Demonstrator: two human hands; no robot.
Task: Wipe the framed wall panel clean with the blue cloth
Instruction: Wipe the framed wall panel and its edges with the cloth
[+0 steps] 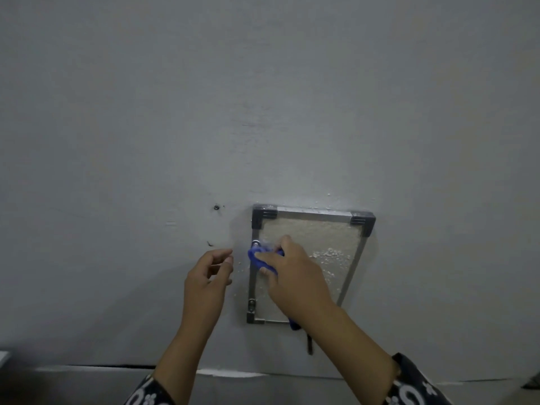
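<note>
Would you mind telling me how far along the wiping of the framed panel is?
Nothing looks finished yet. In hand: the right hand presses the blue cloth against the left side of the framed panel; the left hand hovers beside the frame. Left: white crumbs on the panel's right half and specks along the top edge.

A plain indoor room, though which kind cannot be told — nearly the whole view is a bare grey-white painted wall. Its surface is scuffed, with a small screw hole and dark marks left of a metal-framed panel fixed flat to it with black corner caps. White crumbs speck the paint around the frame. Low down a ledge runs along the wall — chipped white at its edge. The person's patterned sleeve looks like everyday home clothing.
</note>
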